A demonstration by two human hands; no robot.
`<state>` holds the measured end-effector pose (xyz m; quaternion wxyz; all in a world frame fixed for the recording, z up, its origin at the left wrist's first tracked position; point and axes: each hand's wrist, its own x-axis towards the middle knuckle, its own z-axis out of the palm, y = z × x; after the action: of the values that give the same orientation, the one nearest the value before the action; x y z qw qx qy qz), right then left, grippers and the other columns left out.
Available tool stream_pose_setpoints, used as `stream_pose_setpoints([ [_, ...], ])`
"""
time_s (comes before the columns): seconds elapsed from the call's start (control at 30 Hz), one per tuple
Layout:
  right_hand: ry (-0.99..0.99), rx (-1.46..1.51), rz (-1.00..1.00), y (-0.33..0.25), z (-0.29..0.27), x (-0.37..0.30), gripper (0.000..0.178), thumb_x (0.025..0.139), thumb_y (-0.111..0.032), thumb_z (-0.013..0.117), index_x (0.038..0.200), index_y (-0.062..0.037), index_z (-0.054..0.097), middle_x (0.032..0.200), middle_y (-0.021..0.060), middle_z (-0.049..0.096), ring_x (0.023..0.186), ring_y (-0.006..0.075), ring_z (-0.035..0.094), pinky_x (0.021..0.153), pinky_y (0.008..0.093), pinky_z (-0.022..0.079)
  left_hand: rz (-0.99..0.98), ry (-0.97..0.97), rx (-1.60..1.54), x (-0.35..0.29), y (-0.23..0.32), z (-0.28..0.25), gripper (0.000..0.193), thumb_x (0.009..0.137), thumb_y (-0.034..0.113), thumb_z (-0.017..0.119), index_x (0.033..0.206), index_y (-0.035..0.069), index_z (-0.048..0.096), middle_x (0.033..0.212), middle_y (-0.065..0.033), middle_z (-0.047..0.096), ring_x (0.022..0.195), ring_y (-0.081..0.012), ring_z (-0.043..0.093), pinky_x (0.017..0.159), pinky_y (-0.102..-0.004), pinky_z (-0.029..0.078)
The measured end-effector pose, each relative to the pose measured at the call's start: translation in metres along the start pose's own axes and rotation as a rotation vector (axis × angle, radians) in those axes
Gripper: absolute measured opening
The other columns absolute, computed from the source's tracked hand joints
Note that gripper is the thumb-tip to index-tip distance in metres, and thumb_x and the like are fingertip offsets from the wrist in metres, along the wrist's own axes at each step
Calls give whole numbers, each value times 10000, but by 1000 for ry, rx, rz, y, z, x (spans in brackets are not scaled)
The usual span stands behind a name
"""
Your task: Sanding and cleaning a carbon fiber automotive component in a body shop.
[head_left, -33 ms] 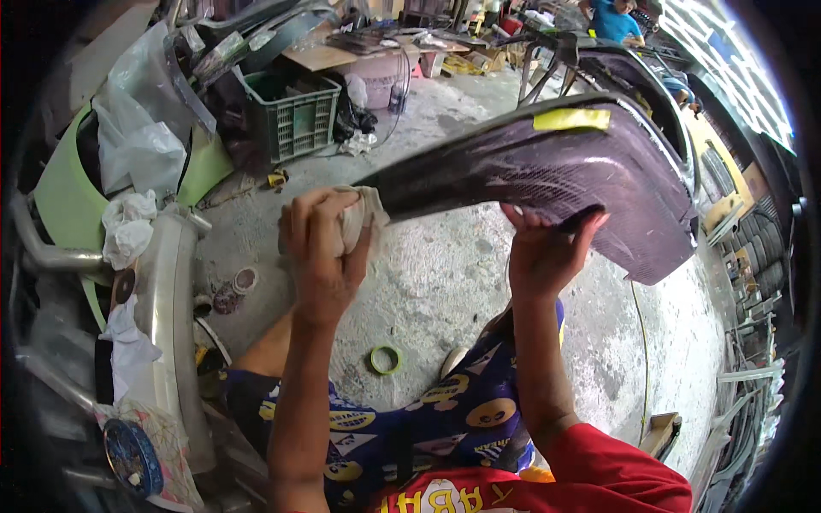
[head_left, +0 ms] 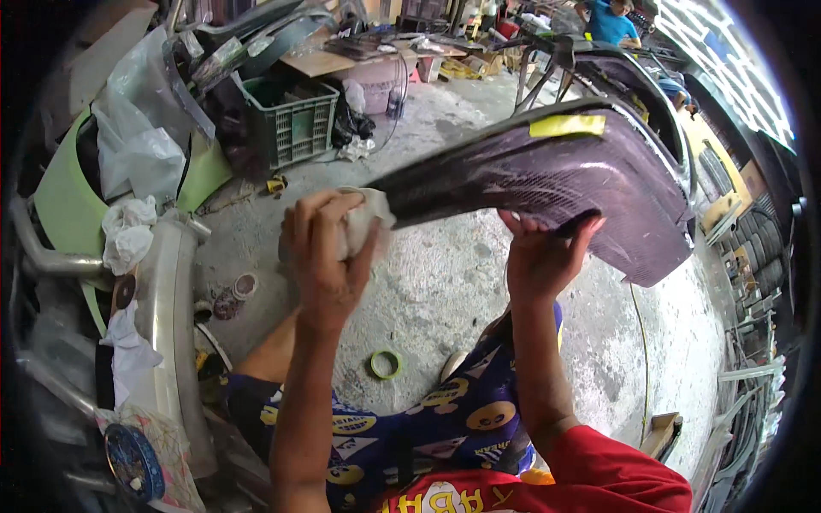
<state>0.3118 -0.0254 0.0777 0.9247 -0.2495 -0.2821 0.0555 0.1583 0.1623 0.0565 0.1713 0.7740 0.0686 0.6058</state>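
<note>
A dark carbon-weave panel (head_left: 556,175), long and curved with a strip of yellow tape (head_left: 567,126) on its wide end, is held up in front of me. My left hand (head_left: 323,244) is closed on a pale cloth (head_left: 366,224) and has it against the panel's narrow left end. Under the wide part, my right hand (head_left: 547,256) grips the panel's lower edge, thumb on the near face and some fingertips hidden behind it.
On the floor lie a green tape roll (head_left: 386,364) and a small open tub (head_left: 245,285). A green crate (head_left: 295,124) stands at the back left. A metal bumper-like part (head_left: 175,325) is on my left, tyres (head_left: 757,248) at the right. A person in blue (head_left: 611,24) is far off.
My left hand and the cloth have shifted slightly to the right. The panel has moved a little left, and its narrow end sits slightly lower. My right hand keeps its grip.
</note>
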Motion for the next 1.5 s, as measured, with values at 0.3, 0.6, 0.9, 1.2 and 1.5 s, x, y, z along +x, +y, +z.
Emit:
stream_pose_setpoints([
  [0.3, -104, 131, 39, -2, -10, 1, 573, 995, -515, 495, 1400, -111, 463, 1295, 123, 587, 1132, 268, 594, 993, 452, 486, 58, -20, -183, 76, 84, 62, 241, 765, 190, 728, 931, 97, 580, 1005, -118, 509, 911, -341, 491, 788, -464, 402],
  [0.6, -123, 81, 18, 5, -13, 1, 576, 1006, -556, 408, 1402, -142, 455, 1241, 190, 640, 946, 358, 708, 875, 601, 559, -174, -7, 44, -32, -46, -12, 230, 867, 236, 646, 1006, 53, 636, 1017, -141, 569, 969, -331, 530, 876, -447, 402],
  [0.9, -295, 224, 72, 12, -7, 1, 518, 988, -539, 476, 1358, -183, 548, 1323, 109, 608, 1209, 312, 576, 1047, 574, 459, -271, 27, 96, -42, -74, -29, 125, 909, 138, 596, 972, 30, 600, 1009, -136, 567, 964, -317, 525, 868, -428, 379],
  [1.2, -296, -131, 60, 41, -22, 6, 498, 1003, -289, 562, 1407, -18, 452, 1439, 103, 499, 1342, 260, 445, 1139, 506, 312, -324, 35, 72, -47, -67, -17, 211, 940, 173, 569, 1028, -19, 582, 1026, -155, 547, 980, -325, 523, 878, -461, 414],
  [1.5, -251, -93, 208, 36, -9, -4, 414, 1018, -304, 533, 1232, 47, 585, 1294, 162, 609, 1215, 309, 572, 1082, 530, 391, -88, -61, -31, 30, 36, 25, 233, 911, 206, 654, 1035, 13, 616, 1054, -145, 562, 1006, -332, 531, 864, -464, 420],
])
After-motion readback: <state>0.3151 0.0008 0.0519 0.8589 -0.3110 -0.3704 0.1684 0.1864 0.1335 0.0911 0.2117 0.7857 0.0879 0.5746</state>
